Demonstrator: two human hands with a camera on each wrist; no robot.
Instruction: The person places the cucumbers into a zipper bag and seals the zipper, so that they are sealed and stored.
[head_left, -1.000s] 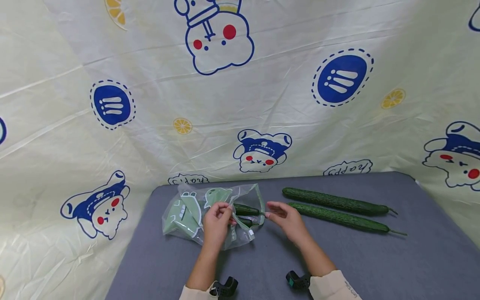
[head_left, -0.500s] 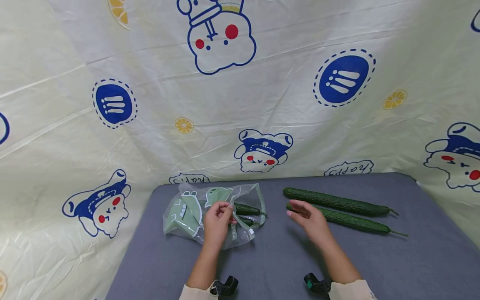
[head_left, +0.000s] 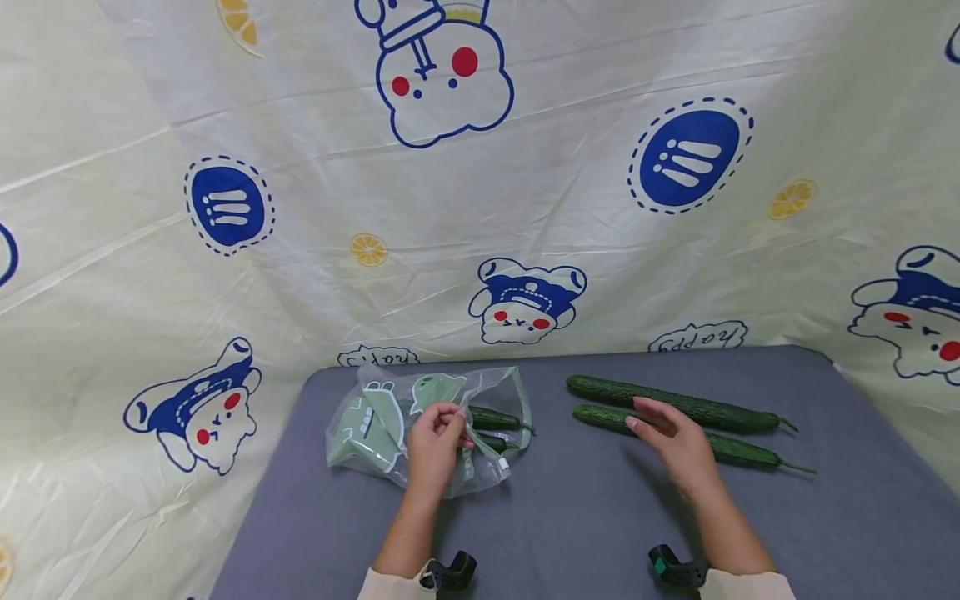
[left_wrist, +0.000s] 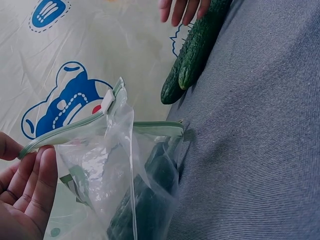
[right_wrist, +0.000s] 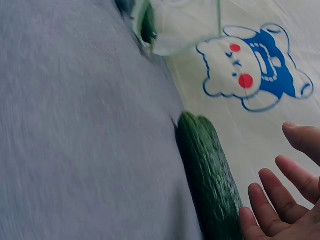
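A clear zip bag [head_left: 386, 425] with green animal prints lies at the left of the table. My left hand [head_left: 435, 437] pinches its green-edged mouth between thumb and fingers, as the left wrist view shows at the zip strip [left_wrist: 75, 126]. Inside the bag are two cucumbers [head_left: 495, 419], their stem ends towards the mouth. My right hand [head_left: 682, 446] hovers with relaxed, spread fingers over the nearer loose cucumber [head_left: 742, 452], holding nothing. Behind it lies another long cucumber [head_left: 675, 402], roughly parallel, stem to the right.
Grey cloth covers the table [head_left: 555, 533]. A pale printed curtain [head_left: 300, 292] hangs right behind the table's back edge. Dark wrist devices [head_left: 453, 573] sit at both sleeves.
My right hand has moved away from the bag's mouth, to the right, and is now over the loose cucumbers. The left hand and bag stay where they were.
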